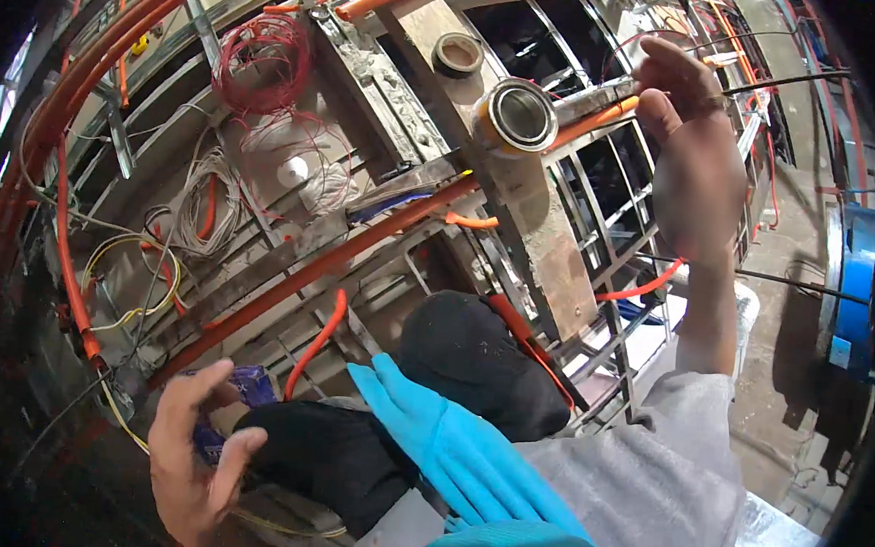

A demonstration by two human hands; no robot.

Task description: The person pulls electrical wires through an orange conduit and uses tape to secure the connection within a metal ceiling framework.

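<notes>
My left hand (196, 449) is at the lower left, thumb and curved fingers apart. A purple object (253, 387) shows just beyond its fingers; its kind is hard to make out, and I see no grip on it. My right hand (699, 169) is raised at the upper right, slightly blurred, with a gap between thumb and fingers. Close to it runs a black cable (790, 83), partly hidden behind the hand. Across my lap, between my black-clad knees (482, 362), lies a light blue glove (467, 446). Neither hand touches it.
An open tin (519, 116) and a tape roll (458, 54) stand on a board (549, 245). Metal framing (611, 224) with dark gaps surrounds it. Orange conduits (328, 259), a red wire coil (260, 62) and white cable coils (206, 204) lie left. A blue drum-shaped object (858, 284) stands right.
</notes>
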